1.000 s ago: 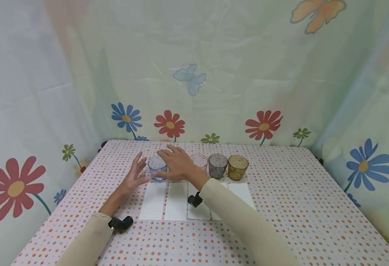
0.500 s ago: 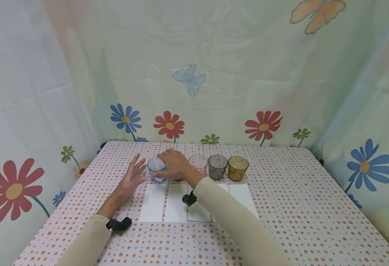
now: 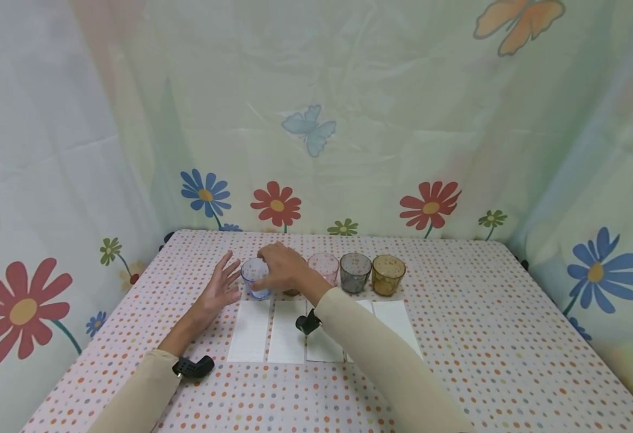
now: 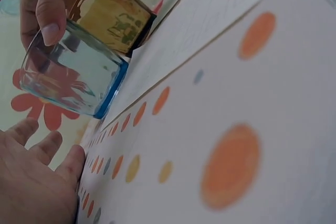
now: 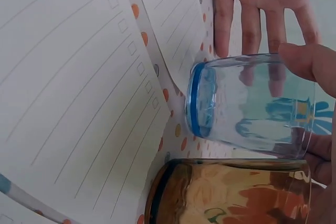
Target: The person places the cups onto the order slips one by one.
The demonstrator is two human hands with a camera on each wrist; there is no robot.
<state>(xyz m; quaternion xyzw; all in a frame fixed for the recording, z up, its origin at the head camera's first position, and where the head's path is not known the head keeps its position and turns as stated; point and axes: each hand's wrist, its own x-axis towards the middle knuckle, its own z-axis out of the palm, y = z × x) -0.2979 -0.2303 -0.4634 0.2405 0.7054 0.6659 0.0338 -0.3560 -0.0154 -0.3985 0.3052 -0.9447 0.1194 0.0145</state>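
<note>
My right hand (image 3: 286, 269) grips a clear blue glass tumbler (image 3: 253, 275) near its rim, thumb on the near side and fingers behind. The tumbler stands upright at the left end of a row of glasses. In the left wrist view the thumb (image 4: 51, 24) presses the wall of this glass. My left hand (image 3: 216, 294) is held up just left of the blue tumbler, fingers spread and holding nothing. Right beside the blue tumbler is an amber-brown glass (image 5: 231, 190), mostly hidden behind my right hand in the head view.
To the right stand a pink glass (image 3: 323, 264), a grey glass (image 3: 355, 273) and a yellow-amber glass (image 3: 388, 275). Several lined white paper slips (image 3: 249, 331) lie in front of the row on the dotted tablecloth (image 3: 490, 337). A flowered curtain (image 3: 349, 180) hangs behind.
My right hand's outstretched fingers have bent down over the blue tumbler's rim, and that forearm has shifted slightly left. My left hand stays almost still beside the glass.
</note>
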